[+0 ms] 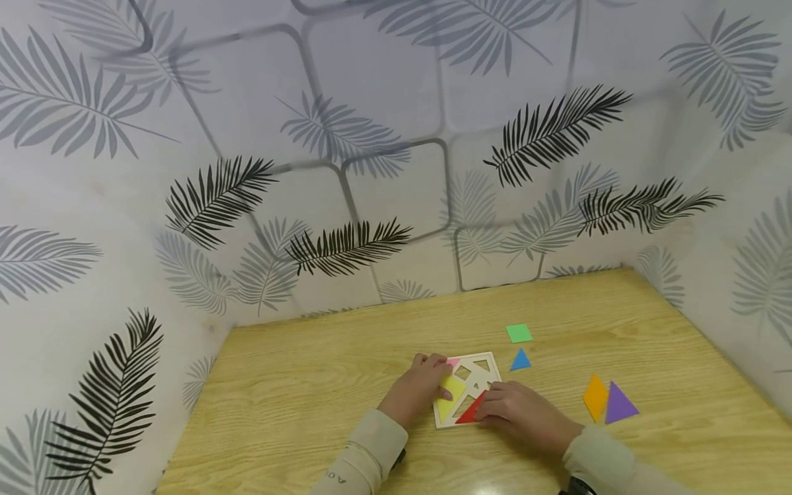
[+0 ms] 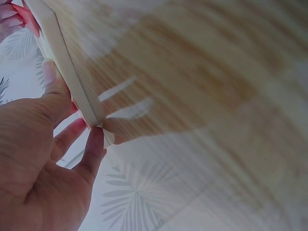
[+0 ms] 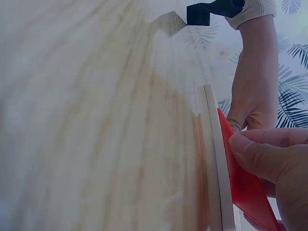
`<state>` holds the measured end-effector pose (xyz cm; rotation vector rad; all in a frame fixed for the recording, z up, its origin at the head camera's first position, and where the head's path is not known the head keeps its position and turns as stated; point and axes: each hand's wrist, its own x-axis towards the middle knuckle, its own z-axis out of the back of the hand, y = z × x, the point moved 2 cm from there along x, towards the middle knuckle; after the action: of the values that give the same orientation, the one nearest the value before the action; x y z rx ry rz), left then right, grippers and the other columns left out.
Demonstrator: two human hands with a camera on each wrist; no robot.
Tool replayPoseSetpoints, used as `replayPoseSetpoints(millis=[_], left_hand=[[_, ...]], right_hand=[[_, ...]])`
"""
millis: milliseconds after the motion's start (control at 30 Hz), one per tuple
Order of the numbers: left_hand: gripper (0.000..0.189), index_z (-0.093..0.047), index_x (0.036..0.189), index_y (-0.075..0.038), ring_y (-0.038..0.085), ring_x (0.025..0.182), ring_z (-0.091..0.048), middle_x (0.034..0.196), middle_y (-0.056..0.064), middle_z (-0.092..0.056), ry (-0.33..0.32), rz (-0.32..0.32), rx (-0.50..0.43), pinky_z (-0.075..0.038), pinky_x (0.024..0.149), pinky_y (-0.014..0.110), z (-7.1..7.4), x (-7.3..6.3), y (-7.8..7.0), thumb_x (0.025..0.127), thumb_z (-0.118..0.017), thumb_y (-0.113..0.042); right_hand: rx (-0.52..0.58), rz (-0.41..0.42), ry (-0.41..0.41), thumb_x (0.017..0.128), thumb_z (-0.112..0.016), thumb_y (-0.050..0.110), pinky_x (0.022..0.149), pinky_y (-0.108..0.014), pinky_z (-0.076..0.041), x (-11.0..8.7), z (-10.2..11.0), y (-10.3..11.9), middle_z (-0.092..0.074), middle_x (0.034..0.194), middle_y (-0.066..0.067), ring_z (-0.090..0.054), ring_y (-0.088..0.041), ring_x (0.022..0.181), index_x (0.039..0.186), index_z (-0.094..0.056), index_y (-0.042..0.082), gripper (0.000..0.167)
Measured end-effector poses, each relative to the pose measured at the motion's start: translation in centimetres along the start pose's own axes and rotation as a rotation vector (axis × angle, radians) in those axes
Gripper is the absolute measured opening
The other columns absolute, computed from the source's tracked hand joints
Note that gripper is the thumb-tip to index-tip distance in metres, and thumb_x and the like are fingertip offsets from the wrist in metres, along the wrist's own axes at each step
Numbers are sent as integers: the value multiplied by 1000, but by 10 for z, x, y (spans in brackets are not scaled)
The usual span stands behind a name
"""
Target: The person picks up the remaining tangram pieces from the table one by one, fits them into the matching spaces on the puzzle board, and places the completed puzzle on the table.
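A white tangram tray (image 1: 441, 416) lies on the table, with a yellow triangle (image 1: 451, 397) and a pink piece (image 1: 454, 361) in its left part. My left hand (image 1: 418, 386) grips the tray at its left side; in the left wrist view, thumb and fingers (image 2: 96, 144) hold its edge and corner. With my right hand (image 1: 518, 411) I pinch a red triangle (image 3: 239, 185) over the tray's near side. That triangle tilts away from the tray's rim in the right wrist view. Part of it is hidden under the right fingers.
Right of the tray lie a green parallelogram (image 1: 519, 333) and a blue triangle (image 1: 521, 359). Farther right, an orange piece (image 1: 596, 397) lies beside a purple triangle (image 1: 620, 403). A leaf-patterned cloth (image 1: 396, 206) stands behind the wooden table (image 1: 297, 399).
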<state>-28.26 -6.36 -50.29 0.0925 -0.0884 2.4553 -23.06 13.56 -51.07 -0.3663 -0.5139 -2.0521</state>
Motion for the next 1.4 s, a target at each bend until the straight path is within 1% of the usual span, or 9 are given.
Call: replayPoseSetpoints(millis=[100,300,467,633,867,1000,1133,1233,1400], left_hand=[[42,-60,111,-16,23,111,-43,126,1,-48,18,14,20,-44,86,26,-1,1,0,82,-52,-46],[38,-59,105,-16,24,111,-44,127,2,-48,12,4,21,-45,86,28,-4,1,1,82,-51,-46],[40,-59,107,-16,25,111,-43,128,3,-48,6,-2,19,-45,86,27,-4,2,2,82,-52,-46],[40,-59,107,-16,25,111,-44,128,3,-48,2,-7,28,-45,86,27,-5,2,3,81,-52,-45],[33,-58,98,-17,26,111,-43,129,3,-47,27,4,-3,-45,84,27,-6,4,4,82,-53,-45],[37,-58,105,-17,26,111,-42,129,3,-47,30,5,-3,-44,85,27,-7,4,4,82,-53,-45],[40,-58,109,-15,25,110,-44,128,4,-48,-11,-35,26,-45,85,26,-7,2,4,82,-53,-45],[39,-58,107,-14,26,108,-45,126,4,-49,-37,-57,32,-45,83,25,-5,0,3,82,-54,-44],[39,-59,107,-15,25,109,-44,127,3,-48,-14,-34,7,-45,83,25,-4,0,3,82,-55,-44]], right_hand=[[4,2,-4,87,-66,17,86,-39,-46,2,-1,1,-62,90,18,-55,-1,86,89,-70,24,8],[-4,9,-27,85,-67,16,76,-32,-47,6,-1,5,-62,88,16,-54,-3,83,88,-70,22,8],[-10,32,-49,85,-68,15,71,-26,-45,7,-4,4,-62,87,16,-51,-3,80,88,-70,22,9],[-18,41,-54,85,-68,16,71,-25,-44,9,-8,4,-62,88,18,-50,-2,81,89,-70,23,9],[-39,47,-64,84,-69,19,70,-24,-42,12,-12,6,-62,87,20,-51,-3,82,88,-70,24,7],[-41,47,-55,84,-68,19,70,-25,-43,13,-13,6,-62,87,20,-51,-3,82,87,-70,24,6],[-31,38,-38,85,-68,19,72,-27,-44,14,-13,7,-63,89,19,-52,-4,84,88,-69,24,6],[-24,30,-25,86,-67,19,75,-28,-44,15,-12,7,-63,90,19,-52,-4,86,89,-69,24,7],[-8,11,-5,87,-65,20,77,-31,-45,15,-12,7,-63,90,19,-53,-5,88,90,-69,24,7]])
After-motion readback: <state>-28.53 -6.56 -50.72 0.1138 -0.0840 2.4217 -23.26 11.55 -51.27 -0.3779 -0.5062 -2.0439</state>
